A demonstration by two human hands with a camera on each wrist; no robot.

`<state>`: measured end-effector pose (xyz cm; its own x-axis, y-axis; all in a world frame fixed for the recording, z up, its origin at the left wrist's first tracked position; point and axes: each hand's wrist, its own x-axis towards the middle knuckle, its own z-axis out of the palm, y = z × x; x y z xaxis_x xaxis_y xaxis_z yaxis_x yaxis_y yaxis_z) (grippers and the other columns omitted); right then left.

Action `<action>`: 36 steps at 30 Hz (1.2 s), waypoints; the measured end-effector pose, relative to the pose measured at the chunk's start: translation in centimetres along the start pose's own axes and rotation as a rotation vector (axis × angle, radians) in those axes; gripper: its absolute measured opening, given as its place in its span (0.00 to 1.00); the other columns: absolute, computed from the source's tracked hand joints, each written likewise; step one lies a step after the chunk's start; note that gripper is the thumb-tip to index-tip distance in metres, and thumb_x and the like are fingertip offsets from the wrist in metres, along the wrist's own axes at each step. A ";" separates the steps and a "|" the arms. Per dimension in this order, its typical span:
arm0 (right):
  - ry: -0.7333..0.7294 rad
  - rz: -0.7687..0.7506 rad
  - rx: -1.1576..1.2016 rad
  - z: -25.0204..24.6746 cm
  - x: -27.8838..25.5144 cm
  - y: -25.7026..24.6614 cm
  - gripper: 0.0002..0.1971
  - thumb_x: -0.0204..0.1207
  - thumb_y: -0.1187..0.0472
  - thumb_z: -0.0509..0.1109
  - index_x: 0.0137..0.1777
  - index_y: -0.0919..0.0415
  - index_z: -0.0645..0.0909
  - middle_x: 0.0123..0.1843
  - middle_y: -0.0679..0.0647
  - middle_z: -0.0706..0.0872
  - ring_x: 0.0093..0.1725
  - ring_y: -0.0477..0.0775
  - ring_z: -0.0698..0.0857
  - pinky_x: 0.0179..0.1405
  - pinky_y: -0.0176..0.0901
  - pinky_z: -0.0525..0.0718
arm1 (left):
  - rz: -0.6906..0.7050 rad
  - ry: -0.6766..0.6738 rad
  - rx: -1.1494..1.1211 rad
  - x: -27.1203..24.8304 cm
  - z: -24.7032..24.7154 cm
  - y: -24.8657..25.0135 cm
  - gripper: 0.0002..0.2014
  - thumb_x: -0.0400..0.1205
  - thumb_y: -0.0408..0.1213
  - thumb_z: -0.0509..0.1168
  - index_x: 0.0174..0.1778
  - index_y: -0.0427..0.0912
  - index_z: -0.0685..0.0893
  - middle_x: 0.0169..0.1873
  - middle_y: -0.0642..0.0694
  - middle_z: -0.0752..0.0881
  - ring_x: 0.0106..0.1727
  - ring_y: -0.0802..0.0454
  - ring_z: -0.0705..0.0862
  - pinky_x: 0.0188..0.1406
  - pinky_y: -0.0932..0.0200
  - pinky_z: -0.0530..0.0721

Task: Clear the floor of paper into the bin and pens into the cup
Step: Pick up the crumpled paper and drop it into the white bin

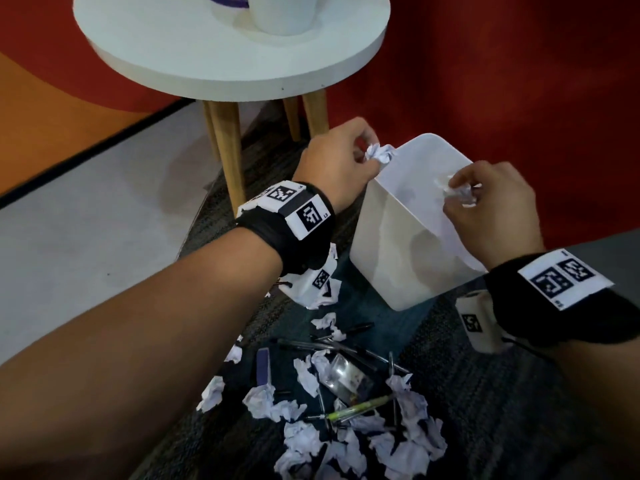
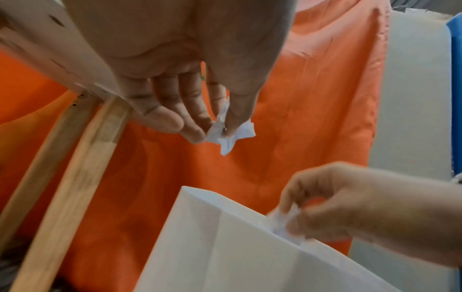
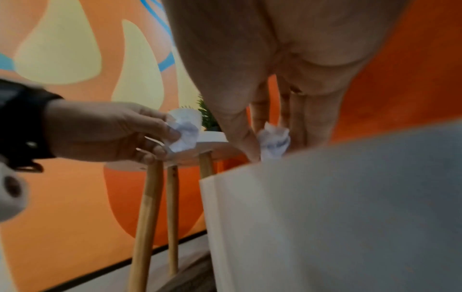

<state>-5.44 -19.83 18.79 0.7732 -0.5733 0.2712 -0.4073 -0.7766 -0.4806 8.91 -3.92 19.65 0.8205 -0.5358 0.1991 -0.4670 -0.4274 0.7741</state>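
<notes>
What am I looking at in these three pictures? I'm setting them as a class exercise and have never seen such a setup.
No machine: a person works with bare hands and wears three cameras. One picture looks down from the head; the other two look along each wrist toward the fingers. The left hand pinches a crumpled paper ball at the rim of a white bin; the right hand pinches a second paper ball over the bin's opening. On the dark carpet lie more paper balls and several pens. A round white table stands behind.
</notes>
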 end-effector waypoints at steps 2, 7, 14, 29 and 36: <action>-0.182 0.126 -0.130 0.5 0.1 1.3 0.07 0.73 0.57 0.74 0.50 0.54 0.85 0.54 0.58 0.85 0.50 0.62 0.84 0.47 0.42 0.75 | 0.019 0.011 -0.020 0.3 0.5 0.6 0.06 0.73 0.42 0.72 0.42 0.49 0.83 0.28 0.55 0.82 0.33 0.59 0.81 0.35 0.63 0.79; -0.407 0.163 -0.275 1.6 -1.0 2.5 0.16 0.82 0.43 0.61 0.54 0.52 0.84 0.52 0.62 0.89 0.53 0.66 0.84 0.48 0.51 0.79 | 0.036 -0.051 -0.056 0.0 2.4 0.9 0.06 0.74 0.39 0.73 0.44 0.46 0.85 0.29 0.52 0.82 0.27 0.60 0.74 0.26 0.72 0.70; -0.174 0.022 -0.166 1.1 -1.0 2.2 0.13 0.84 0.48 0.60 0.57 0.55 0.80 0.56 0.58 0.84 0.50 0.65 0.83 0.49 0.54 0.80 | 0.054 -0.064 -0.101 -0.3 4.8 1.8 0.09 0.74 0.40 0.73 0.49 0.47 0.86 0.34 0.44 0.87 0.28 0.59 0.74 0.30 0.66 0.74; -0.269 -0.240 0.033 -2.9 -4.1 1.0 0.16 0.75 0.49 0.66 0.28 0.56 0.75 0.22 0.47 0.75 0.24 0.47 0.73 0.26 0.42 0.67 | 0.133 -0.311 0.041 -4.6 6.9 1.7 0.07 0.71 0.39 0.72 0.37 0.48 0.80 0.28 0.54 0.81 0.30 0.62 0.77 0.34 0.65 0.75; -0.676 -0.469 -0.138 -1.0 -9.9 8.0 0.18 0.72 0.43 0.60 0.26 0.51 0.64 0.21 0.48 0.73 0.23 0.55 0.74 0.26 0.52 0.78 | 0.114 -0.609 0.150 -10.4 12.9 -1.2 0.09 0.72 0.36 0.70 0.33 0.52 0.76 0.22 0.57 0.76 0.30 0.54 0.77 0.34 0.61 0.76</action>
<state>-16.82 -20.60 13.11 0.9847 0.0634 -0.1623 0.0075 -0.9462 -0.3236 -3.31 -7.21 8.85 0.4489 -0.8832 -0.1359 -0.6180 -0.4167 0.6666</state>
